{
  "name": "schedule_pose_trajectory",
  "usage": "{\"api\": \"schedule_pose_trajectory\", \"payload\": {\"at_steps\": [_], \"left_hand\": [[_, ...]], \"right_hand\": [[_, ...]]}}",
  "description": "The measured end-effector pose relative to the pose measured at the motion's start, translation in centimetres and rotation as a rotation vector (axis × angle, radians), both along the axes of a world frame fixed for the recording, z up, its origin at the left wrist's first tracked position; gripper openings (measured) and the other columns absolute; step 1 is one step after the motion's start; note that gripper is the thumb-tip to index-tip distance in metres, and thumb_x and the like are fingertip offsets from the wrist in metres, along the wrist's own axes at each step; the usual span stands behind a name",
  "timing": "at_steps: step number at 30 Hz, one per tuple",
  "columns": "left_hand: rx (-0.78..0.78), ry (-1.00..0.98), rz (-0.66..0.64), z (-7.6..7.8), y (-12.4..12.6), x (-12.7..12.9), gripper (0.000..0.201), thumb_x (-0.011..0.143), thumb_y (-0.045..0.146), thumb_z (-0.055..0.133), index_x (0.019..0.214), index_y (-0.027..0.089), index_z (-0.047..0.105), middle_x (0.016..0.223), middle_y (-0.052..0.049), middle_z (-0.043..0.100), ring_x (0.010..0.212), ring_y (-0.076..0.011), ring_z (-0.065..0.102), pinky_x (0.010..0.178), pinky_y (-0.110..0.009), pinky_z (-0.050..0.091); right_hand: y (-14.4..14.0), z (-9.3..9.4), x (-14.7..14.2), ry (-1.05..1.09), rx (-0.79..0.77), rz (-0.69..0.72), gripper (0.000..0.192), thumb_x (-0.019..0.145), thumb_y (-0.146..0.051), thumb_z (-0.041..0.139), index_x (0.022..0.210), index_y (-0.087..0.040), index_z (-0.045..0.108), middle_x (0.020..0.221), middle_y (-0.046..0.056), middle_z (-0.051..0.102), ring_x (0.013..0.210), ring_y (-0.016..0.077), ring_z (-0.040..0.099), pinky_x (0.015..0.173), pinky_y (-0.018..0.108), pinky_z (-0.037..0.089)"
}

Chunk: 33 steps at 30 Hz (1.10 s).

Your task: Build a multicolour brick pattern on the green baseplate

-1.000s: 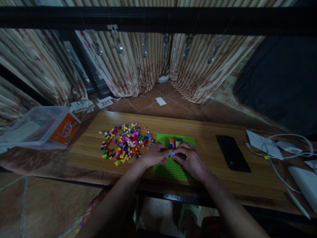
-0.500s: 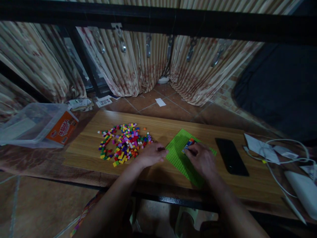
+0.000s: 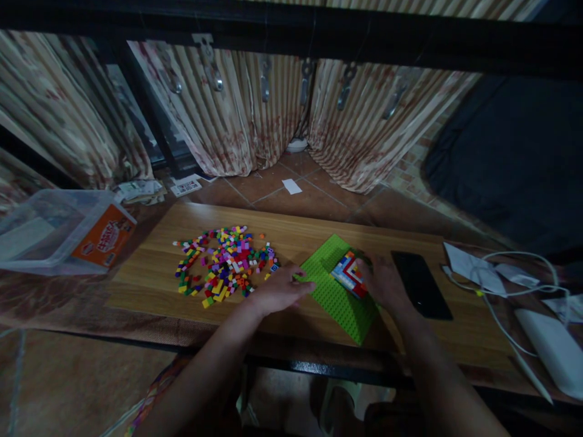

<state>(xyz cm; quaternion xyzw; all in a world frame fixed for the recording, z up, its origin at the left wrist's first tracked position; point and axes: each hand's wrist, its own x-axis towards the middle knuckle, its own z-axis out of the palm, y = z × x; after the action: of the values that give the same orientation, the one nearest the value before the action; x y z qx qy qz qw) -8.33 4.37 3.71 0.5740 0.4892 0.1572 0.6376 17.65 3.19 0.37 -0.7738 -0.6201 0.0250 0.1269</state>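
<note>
Bricks mostly lie loose: I see the scattered multicoloured small-brick pile [image 3: 223, 267] left of centre. My left hand [image 3: 277, 291] rests flat, empty, at the green studded baseplate [image 3: 339, 291]; my right hand [image 3: 385, 280] grips its edge beside the small multicoloured brick block [image 3: 348, 273].

Green baseplate [image 3: 334, 291] now turned, tilted.

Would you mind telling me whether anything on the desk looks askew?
The green baseplate sits turned diagonally to the desk edge, between the left hand and right hand; loose bricks lie scattered beside it.
</note>
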Motion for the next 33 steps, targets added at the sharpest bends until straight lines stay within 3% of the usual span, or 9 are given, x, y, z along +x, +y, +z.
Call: {"api": "schedule_pose_trajectory", "payload": {"at_steps": [8, 13, 19, 22, 24, 26, 29, 33], "left_hand": [[-0.032, -0.183, -0.007, 0.1, -0.1, -0.5, 0.070, 0.071, 0.047, 0.071, 0.129, 0.014, 0.047, 0.101, -0.012, 0.067, 0.095, -0.0217, 0.065, 0.088, -0.038, 0.050], [0.030, -0.339, 0.064, -1.6, 0.5, 0.8, 0.071, 0.071, 0.038, 0.074, 0.132, 0.017, 0.044, 0.130, -0.016, 0.055, 0.121, -0.0233, 0.053, 0.100, -0.037, 0.045], [0.252, -0.201, 0.104, -4.1, 1.0, 2.7, 0.069, 0.075, 0.040, 0.070, 0.135, 0.020, 0.042, 0.135, -0.012, 0.052, 0.119, -0.0238, 0.055, 0.100, -0.039, 0.045], [0.322, -0.174, 0.112, -4.4, 1.1, 2.8, 0.063, 0.077, 0.038, 0.068, 0.132, 0.020, 0.044, 0.133, -0.011, 0.055, 0.116, -0.0220, 0.056, 0.099, -0.037, 0.046], [0.374, -0.108, 0.103, -4.2, 1.0, 2.8, 0.060, 0.077, 0.037, 0.068, 0.130, 0.020, 0.047, 0.131, -0.010, 0.056, 0.115, -0.0221, 0.057, 0.099, -0.036, 0.046], [0.431, -0.014, 0.099, -3.8, 0.8, 2.7, 0.057, 0.077, 0.037, 0.067, 0.129, 0.021, 0.048, 0.130, -0.009, 0.057, 0.113, -0.0221, 0.058, 0.099, -0.036, 0.045], [0.528, 0.104, 0.101, -3.0, 0.3, 2.6, 0.049, 0.080, 0.033, 0.062, 0.126, 0.019, 0.051, 0.128, -0.009, 0.058, 0.112, -0.0210, 0.058, 0.099, -0.033, 0.045], [0.686, 0.269, 0.148, -1.5, 0.3, 1.6, 0.040, 0.083, 0.026, 0.055, 0.122, 0.018, 0.054, 0.123, -0.009, 0.060, 0.110, -0.0202, 0.058, 0.097, -0.031, 0.045]], "right_hand": [[-0.7, 1.0, 0.2, -0.148, -0.149, 0.000, 0.049, 0.095, -0.046, 0.033, 0.104, -0.011, 0.065, 0.097, 0.018, 0.067, 0.094, 0.0271, 0.064, 0.084, 0.038, 0.046], [-1.6, 1.7, 0.0, -0.200, -0.208, -0.080, 0.047, 0.094, -0.043, 0.034, 0.110, -0.008, 0.062, 0.094, 0.020, 0.069, 0.083, 0.0277, 0.068, 0.073, 0.038, 0.048], [-3.9, 2.7, 1.6, 0.050, -0.250, 0.014, 0.041, 0.090, -0.044, 0.044, 0.114, -0.016, 0.061, 0.089, 0.010, 0.072, 0.079, 0.0245, 0.069, 0.071, 0.035, 0.050], [-4.5, 3.0, 1.9, 0.112, -0.136, 0.073, 0.052, 0.079, -0.047, 0.059, 0.123, -0.019, 0.056, 0.113, 0.011, 0.066, 0.098, 0.0273, 0.066, 0.080, 0.039, 0.052], [-4.5, 2.8, 1.7, 0.137, -0.058, 0.209, 0.064, 0.073, -0.040, 0.066, 0.131, -0.021, 0.049, 0.134, 0.012, 0.052, 0.120, 0.0291, 0.054, 0.094, 0.043, 0.047], [-4.1, 2.3, 1.3, 0.187, -0.053, 0.344, 0.070, 0.071, -0.032, 0.067, 0.136, -0.023, 0.042, 0.143, 0.011, 0.042, 0.129, 0.0278, 0.044, 0.103, 0.045, 0.041], [-3.4, 1.4, 0.9, 0.201, -0.064, 0.414, 0.070, 0.071, -0.027, 0.065, 0.137, -0.023, 0.041, 0.140, 0.010, 0.045, 0.129, 0.0269, 0.043, 0.105, 0.046, 0.038], [-2.9, 0.8, 0.7, 0.114, -0.048, 0.377, 0.072, 0.068, -0.035, 0.070, 0.134, -0.021, 0.045, 0.131, 0.012, 0.052, 0.120, 0.0299, 0.048, 0.100, 0.047, 0.040]]}}
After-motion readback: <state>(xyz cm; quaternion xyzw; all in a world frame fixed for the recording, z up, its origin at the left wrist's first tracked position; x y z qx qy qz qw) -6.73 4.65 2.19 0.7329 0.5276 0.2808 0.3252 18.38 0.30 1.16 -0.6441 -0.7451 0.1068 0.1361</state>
